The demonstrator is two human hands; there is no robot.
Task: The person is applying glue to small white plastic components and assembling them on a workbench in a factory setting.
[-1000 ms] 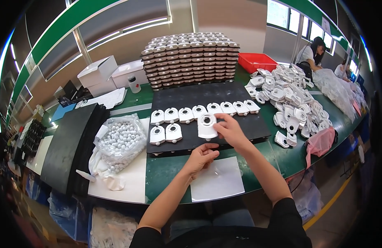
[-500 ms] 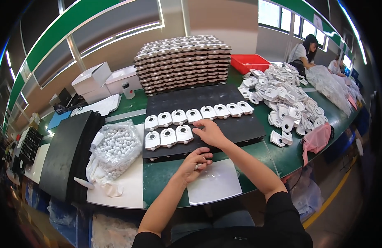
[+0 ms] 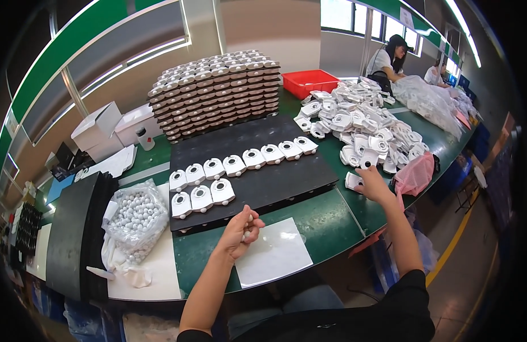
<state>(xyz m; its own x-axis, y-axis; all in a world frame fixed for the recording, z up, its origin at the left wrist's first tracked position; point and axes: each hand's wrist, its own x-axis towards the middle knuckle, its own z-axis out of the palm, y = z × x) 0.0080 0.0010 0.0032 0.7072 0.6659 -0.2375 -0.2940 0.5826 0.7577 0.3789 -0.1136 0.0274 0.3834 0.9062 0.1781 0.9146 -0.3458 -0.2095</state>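
Note:
My left hand [image 3: 242, 232] is curled closed around small white balls [image 3: 247, 233] above the table's front edge, near a white sheet of paper. Out to the right, my right hand [image 3: 375, 186] grips a white plastic part [image 3: 353, 182] with a dark round hole, at the near edge of a loose pile [image 3: 360, 117] of such parts. A black board [image 3: 263, 188] lies in front of me. On it stand a back row of several white parts [image 3: 234, 165] and a front row of three [image 3: 201, 199], each with a white ball at its near end.
A bag of white balls [image 3: 139, 212] and black boards [image 3: 75, 228] lie at left. Stacked trays of parts [image 3: 218, 97] and a red bin [image 3: 309, 84] stand behind. Pink netting [image 3: 414, 174] hangs near the right edge. Another person [image 3: 389, 60] sits farther back.
My right hand has left the front row and moved right to a white part by the pile. My left hand has closed further around the balls. The whole view has shifted.

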